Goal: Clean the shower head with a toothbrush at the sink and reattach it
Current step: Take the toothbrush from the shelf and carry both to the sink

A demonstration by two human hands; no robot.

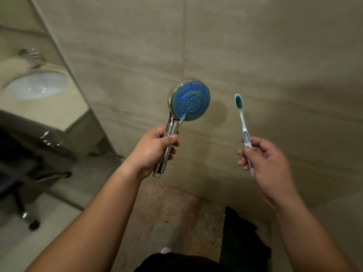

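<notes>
My left hand (pixel 155 152) grips the chrome handle of the shower head (pixel 189 101), held upright with its round blue nozzle face turned toward me. No hose is attached at the handle's lower end. To the right, my right hand (pixel 265 160) pinches the lower handle of a white and teal toothbrush (pixel 242 122), which stands upright with its bristles at the top. The brush and the shower head are apart, a hand's width between them.
A beige tiled wall (pixel 255 46) fills the view ahead. At the far left a white sink basin (pixel 35 86) with a chrome tap (pixel 29 55) sits in a beige counter (pixel 59 114), seen blurred. A dark mat (pixel 241 238) lies on the floor below.
</notes>
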